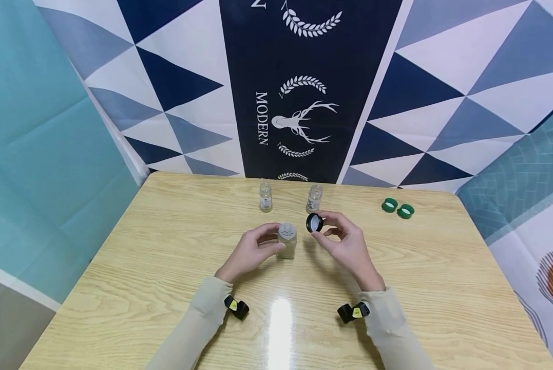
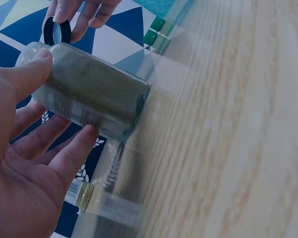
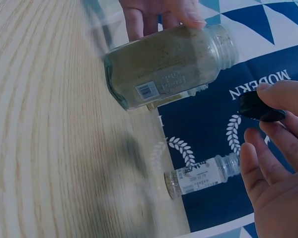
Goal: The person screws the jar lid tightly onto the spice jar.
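A glass spice jar (image 1: 287, 241) filled with greyish-green powder is upright near the middle of the table, its perforated shaker top uncovered. From its left side my left hand (image 1: 253, 250) grips it, the thumb close to the neck in the left wrist view. Whether the jar's base touches the wood is hard to tell. To the right of the jar, my right hand (image 1: 348, 246) pinches a black screw cap (image 1: 314, 223) between thumb and fingers. The cap is tilted so its pale inside shows in the head view, apart from the jar.
Two small clear bottles with labels, a left one (image 1: 265, 198) and a right one (image 1: 314, 199), stand uncapped near the back edge. Two green caps (image 1: 398, 207) lie at the back right of the wooden table (image 1: 165, 246). A patterned cloth (image 1: 299, 87) hangs behind.
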The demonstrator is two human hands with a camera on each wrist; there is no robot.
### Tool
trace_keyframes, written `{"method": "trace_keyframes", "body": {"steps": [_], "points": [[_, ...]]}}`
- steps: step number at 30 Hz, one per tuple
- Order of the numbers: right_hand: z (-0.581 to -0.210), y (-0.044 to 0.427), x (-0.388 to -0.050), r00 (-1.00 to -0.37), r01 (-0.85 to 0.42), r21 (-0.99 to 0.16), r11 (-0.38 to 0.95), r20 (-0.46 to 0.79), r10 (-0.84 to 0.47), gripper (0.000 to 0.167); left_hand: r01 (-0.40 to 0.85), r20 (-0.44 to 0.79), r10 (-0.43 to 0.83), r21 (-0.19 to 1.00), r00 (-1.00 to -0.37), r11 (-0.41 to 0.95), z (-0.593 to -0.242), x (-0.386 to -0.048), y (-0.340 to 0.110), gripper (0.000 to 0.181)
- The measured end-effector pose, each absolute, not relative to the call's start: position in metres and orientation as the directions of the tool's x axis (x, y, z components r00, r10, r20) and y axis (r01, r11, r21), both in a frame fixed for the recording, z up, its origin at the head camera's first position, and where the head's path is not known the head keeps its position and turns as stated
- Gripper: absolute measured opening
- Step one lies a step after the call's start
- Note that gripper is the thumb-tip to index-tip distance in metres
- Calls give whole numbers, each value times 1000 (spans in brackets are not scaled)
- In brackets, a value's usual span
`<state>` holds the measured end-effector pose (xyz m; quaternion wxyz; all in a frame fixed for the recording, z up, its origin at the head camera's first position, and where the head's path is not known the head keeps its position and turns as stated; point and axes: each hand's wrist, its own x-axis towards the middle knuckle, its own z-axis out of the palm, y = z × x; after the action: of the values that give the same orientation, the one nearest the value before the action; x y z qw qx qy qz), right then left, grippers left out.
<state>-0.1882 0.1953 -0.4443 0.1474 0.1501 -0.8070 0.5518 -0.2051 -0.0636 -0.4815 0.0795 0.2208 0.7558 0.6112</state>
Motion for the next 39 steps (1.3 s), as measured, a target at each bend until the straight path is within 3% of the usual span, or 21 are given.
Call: {"method": "trace_keyframes", "body": {"steps": [21,28,39], "points": [[-446,191,-184,-900,-435,-855,283,414,-133,43,228,140,429,960,-893,161,-482,-203,-59,55],[-412,177,-165,-918,-397,-861,318,370,-143,41,201,124,444,971,-887,131,-482,-203,-57,58],[-410,176,-164,-916,-401,-855,330,367,-163,41,240,141,455,956,-879,168,-483,-201,-55,57]]}}
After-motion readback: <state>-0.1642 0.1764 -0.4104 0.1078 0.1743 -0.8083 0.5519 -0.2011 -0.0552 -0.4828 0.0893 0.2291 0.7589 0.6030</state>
